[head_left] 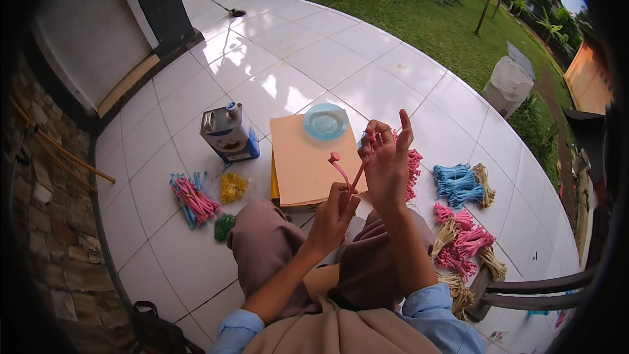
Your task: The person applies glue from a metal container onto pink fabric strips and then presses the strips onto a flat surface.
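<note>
Pinching the pink stems (358, 177) low, the left hand (331, 221) sits below one capped end (335, 157) leaning up-left above the peach board (301, 164), while the other stem slants up-right to the right hand (388, 177), whose curled grip holds its tip.

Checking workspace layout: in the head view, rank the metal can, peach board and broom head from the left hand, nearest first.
From the left hand:
1. Peach board: just ahead.
2. Metal can: ahead and left, beyond the board's left edge.
3. Broom head: far ahead, left.
</note>
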The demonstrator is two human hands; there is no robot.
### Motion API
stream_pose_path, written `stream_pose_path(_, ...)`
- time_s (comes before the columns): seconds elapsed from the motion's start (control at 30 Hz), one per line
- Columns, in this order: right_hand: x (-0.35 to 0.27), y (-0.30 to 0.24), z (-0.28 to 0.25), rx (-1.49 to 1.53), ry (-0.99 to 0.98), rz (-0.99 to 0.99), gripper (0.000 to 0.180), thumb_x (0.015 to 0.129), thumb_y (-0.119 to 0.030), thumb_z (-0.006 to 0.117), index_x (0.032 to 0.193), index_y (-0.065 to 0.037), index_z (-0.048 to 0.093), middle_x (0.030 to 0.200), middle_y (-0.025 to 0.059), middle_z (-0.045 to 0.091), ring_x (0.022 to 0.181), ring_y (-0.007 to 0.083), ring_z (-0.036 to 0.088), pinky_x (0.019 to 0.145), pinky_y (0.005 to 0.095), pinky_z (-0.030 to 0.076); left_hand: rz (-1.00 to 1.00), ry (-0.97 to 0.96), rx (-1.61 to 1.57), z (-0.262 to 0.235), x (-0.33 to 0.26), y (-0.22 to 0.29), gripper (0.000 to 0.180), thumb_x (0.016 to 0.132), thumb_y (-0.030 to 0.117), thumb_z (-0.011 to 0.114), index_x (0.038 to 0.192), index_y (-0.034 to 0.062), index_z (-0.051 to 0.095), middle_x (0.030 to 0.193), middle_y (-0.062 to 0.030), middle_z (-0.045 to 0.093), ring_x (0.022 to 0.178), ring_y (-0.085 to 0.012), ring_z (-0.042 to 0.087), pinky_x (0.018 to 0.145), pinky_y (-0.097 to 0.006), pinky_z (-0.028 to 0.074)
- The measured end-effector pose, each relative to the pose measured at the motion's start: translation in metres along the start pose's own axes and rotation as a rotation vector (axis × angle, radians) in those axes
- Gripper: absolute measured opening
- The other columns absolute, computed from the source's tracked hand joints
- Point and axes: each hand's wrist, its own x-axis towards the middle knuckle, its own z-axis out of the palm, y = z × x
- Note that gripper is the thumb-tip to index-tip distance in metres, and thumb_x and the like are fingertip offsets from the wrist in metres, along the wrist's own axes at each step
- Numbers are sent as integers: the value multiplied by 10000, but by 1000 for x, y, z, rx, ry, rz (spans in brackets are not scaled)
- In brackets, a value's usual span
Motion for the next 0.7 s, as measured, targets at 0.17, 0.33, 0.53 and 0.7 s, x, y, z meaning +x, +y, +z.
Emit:
stream_pose_path(0.17,-13,8,9,-354,-159,-63,576,973,-252,367,1401,-142,-3,1243,180,442,1003,219,536,831,293,385,-61,39,-359,-9,34,17,307,1000,305,285,1109,55,427,592,7,395,510,-57,354,475,-216,286)
stream_pose_path(0.33,-19,12,2,-412,-270,-113,670,943,-89,413,1384,-162,-86,1301,219,414,1199,303,443,994,418,363,-15,-90,-580,-26,41,31,340,1000,353,256,1117,88,434,602,37,312,495,-44,249,460,-197,216)
stream_pose_path(0.53,-37,17,-34,-148,-186,49,718,815,29,454,1360,-140,18,1268,208,426,1189,293,452,948,396,409,58,-172,-621,-27,43,25,400,982,438,227,1148,110,386,620,9,338,501,-58,298,420,-203,258)
stream_pose_path(0.7,-57,16,-49,-443,-239,128,777,783,64,500,1355,-142,16,1148,136,435,1083,225,502,915,365,429,69,-217,-748,-28,51,23,403,977,444,248,1173,111,362,624,-5,337,518,-68,317,477,-197,286)
